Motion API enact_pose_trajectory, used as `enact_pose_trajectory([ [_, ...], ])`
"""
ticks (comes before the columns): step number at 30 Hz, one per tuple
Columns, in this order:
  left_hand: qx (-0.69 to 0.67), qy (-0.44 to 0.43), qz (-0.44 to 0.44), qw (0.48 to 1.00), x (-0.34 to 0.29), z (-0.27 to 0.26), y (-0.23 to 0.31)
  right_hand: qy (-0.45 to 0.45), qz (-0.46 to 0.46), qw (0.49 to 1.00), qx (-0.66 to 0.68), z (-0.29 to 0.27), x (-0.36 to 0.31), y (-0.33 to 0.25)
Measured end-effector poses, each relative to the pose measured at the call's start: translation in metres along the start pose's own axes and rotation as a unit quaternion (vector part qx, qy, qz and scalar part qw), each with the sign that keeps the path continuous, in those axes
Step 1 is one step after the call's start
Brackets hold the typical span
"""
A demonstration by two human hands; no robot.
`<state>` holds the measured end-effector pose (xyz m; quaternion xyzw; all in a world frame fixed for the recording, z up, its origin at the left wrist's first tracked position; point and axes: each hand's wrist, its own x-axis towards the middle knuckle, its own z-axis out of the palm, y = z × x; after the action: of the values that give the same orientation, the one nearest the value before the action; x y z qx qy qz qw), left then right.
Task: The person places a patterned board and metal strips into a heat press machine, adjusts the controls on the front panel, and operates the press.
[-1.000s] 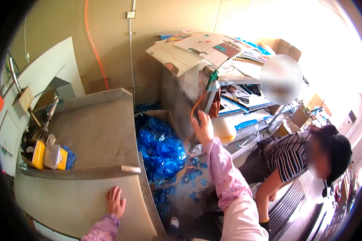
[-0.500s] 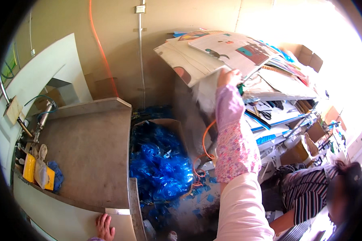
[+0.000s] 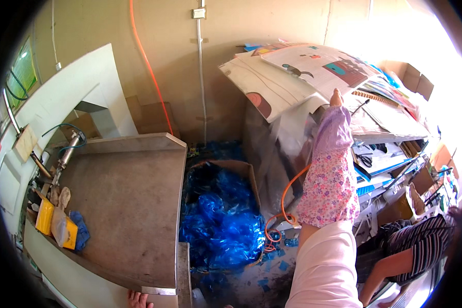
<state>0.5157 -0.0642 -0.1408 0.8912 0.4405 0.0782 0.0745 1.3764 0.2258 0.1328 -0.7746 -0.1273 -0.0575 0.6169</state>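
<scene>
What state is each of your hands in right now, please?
Left hand: mostly cut off; open or closed cannot be told.
Right hand: at the printed board; whether it grips cannot be told.

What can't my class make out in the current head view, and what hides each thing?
All in the head view:
- Right hand: most fingers are hidden by the hand itself and its sleeve; whether it grips the printed board is unclear.
- Left hand: cut off by the lower edge.
- Cardboard box: its bottom is hidden under blue film.
- Co-worker: head blurred, at the dark right rim.
</scene>
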Motion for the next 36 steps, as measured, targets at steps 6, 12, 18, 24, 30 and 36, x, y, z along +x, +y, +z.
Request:
enact_pose_trajectory([
  [6, -0.025, 0.006, 0.011, 1.000, 0.013, -0.017, 0.011, -0.105, -0.063, 0.991, 0.045, -0.005, 0.003, 0.013],
  [12, -0.024, -0.002, 0.018, 1.000, 0.020, -0.023, 0.012, -0.059, -0.049, 0.996, -0.053, -0.016, -0.014, 0.001],
  [18, -0.007, 0.007, 0.011, 1.000, 0.008, -0.004, -0.007, -0.099, -0.052, 0.975, -0.190, -0.016, -0.012, -0.013],
  [24, 0.007, 0.013, 0.003, 1.000, -0.007, 0.005, -0.014, -0.098, -0.032, 0.981, -0.164, -0.007, -0.022, -0.023],
  [30, -0.013, -0.011, 0.002, 1.000, 0.006, -0.003, -0.008, 0.020, -0.055, 0.996, -0.064, -0.013, 0.011, -0.002],
  [36, -0.019, 0.004, 0.014, 1.000, 0.013, -0.025, 0.010, 0.114, -0.066, 0.983, 0.124, -0.025, -0.089, -0.019],
])
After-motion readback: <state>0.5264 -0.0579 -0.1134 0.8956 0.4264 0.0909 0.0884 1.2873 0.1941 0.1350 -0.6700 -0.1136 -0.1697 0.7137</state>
